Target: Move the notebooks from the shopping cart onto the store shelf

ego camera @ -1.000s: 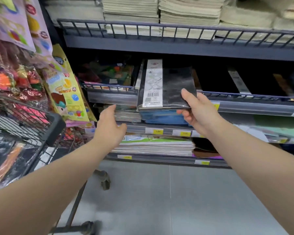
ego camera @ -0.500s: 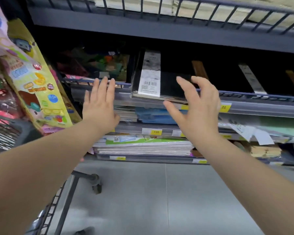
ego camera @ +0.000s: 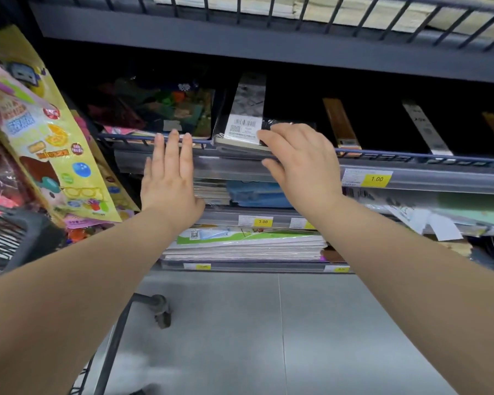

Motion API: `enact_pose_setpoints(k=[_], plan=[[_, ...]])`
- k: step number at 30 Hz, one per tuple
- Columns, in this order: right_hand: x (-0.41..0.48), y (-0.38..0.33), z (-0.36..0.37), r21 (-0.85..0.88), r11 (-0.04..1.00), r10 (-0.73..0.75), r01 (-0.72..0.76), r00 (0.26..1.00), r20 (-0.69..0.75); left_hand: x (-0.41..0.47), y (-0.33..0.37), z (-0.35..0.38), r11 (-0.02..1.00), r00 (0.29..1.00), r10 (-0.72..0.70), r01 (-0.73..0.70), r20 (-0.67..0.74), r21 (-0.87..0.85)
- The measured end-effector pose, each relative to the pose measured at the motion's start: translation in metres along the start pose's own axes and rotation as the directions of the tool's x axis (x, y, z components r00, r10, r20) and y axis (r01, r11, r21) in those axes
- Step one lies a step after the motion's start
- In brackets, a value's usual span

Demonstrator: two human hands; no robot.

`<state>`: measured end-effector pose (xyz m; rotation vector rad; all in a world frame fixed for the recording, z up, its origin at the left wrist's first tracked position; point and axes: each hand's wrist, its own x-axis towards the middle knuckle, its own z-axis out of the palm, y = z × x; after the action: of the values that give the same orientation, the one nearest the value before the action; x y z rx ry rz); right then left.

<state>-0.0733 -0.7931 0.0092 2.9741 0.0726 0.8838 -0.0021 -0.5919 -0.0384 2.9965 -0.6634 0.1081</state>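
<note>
A black plastic-wrapped notebook (ego camera: 247, 115) with a white barcode strip lies on the dark middle shelf (ego camera: 411, 162), its near edge over the wire rail. My right hand (ego camera: 300, 163) rests with spread fingers against the notebook's front edge, not gripping it. My left hand (ego camera: 169, 178) is flat and open, fingertips at the shelf rail left of the notebook, holding nothing. The shopping cart (ego camera: 15, 238) shows only its black handle and wire basket at the far left.
Colourful notebooks (ego camera: 160, 106) lie left of the black one; more black notebooks (ego camera: 382, 124) lie to its right. Hanging sticker packs (ego camera: 49, 143) crowd the left. Lower shelves hold blue and white stacks (ego camera: 246, 246). A cart wheel (ego camera: 161, 310) stands on the grey floor.
My right hand let go of the black notebook and pushed it further onto the middle shelf. My left hand rose from the lower shelf to the rail.
</note>
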Motion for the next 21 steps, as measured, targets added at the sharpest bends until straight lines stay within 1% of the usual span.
enact_pose_setpoints(k=[4,7,9,10,12,14,16,18,20,21], plan=[[0.010,0.004,0.008,0.016,0.999,0.037,-0.036,0.999,-0.020,0.001,0.000,0.002,1.000,1.000,0.000,0.000,-0.006,-0.007],[0.012,0.007,0.012,0.043,0.999,0.031,-0.029,0.998,-0.046,0.002,0.001,0.003,1.000,1.000,-0.001,0.001,0.001,0.006],[0.009,0.011,0.017,0.007,0.999,0.035,-0.035,0.999,-0.041,0.003,0.001,0.001,1.000,1.000,0.002,-0.002,0.008,0.024],[0.006,0.012,0.019,-0.041,0.998,0.056,-0.057,0.998,-0.018,0.004,0.001,0.000,0.999,1.000,0.002,-0.003,0.015,0.034],[0.000,0.008,0.020,-0.158,0.982,0.115,-0.106,0.992,0.052,0.005,0.000,-0.002,0.999,0.999,-0.004,0.002,0.039,0.051],[-0.009,-0.002,0.015,-0.210,0.971,0.142,-0.117,0.984,0.105,0.005,0.001,-0.005,0.998,0.997,-0.008,0.003,0.071,0.064],[-0.022,-0.014,0.004,-0.198,0.976,0.119,-0.089,0.982,0.147,0.003,0.003,-0.013,0.997,0.994,-0.008,-0.001,0.111,0.074],[-0.035,-0.024,-0.015,-0.128,0.990,0.099,-0.067,0.960,0.261,-0.001,0.001,-0.028,0.998,0.985,0.004,-0.015,0.171,0.063],[-0.046,-0.032,-0.037,-0.060,0.996,0.089,-0.070,0.893,0.440,-0.015,-0.003,-0.046,0.999,0.966,0.022,-0.034,0.257,0.042],[-0.051,-0.036,-0.049,-0.058,0.996,0.091,-0.071,0.856,0.509,-0.028,-0.004,-0.056,0.997,0.954,0.033,-0.052,0.298,0.056]])
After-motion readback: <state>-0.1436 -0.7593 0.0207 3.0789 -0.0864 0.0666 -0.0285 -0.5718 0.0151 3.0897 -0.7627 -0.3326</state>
